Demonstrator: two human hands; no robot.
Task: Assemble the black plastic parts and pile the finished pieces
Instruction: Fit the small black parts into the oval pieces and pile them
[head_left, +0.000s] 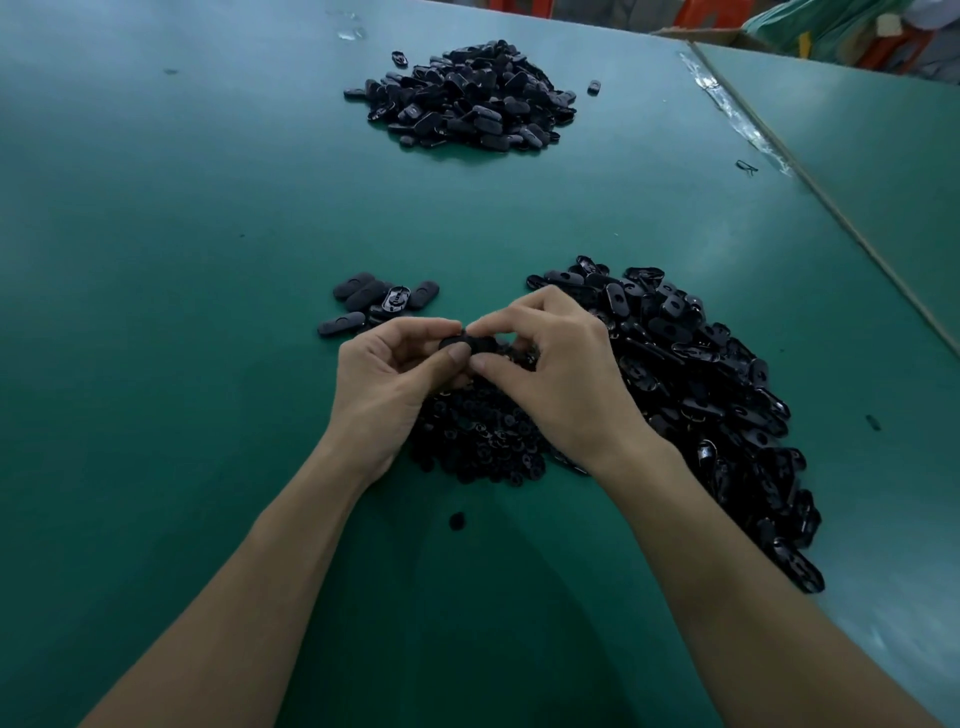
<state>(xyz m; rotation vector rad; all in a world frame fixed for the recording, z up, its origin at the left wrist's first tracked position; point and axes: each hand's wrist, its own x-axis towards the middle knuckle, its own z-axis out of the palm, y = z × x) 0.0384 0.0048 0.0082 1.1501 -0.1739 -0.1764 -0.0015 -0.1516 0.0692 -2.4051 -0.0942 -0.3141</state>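
2 hands (382, 371) (563, 376) on 1 blk part (467, 344) + 4 piles (462, 96) (701, 395) (475, 434) (371, 304)

— What shows of the person?

— Just 2 arms, cut off by the lower edge of the view. The left hand (387, 374) and right hand (561, 374) are bare. The left forearm (249, 571) and right forearm (737, 582) are bare too, along all that can be seen of them.

— Any detail on the fingers?

— Short, trimmed nails. The left thumbnail (460, 355) shows plainly, broad and rounded at its tip.

— And the build?

— Slim forearms, narrow wrists. On the back of the right hand the knuckles (558, 312) stand out as ridges.
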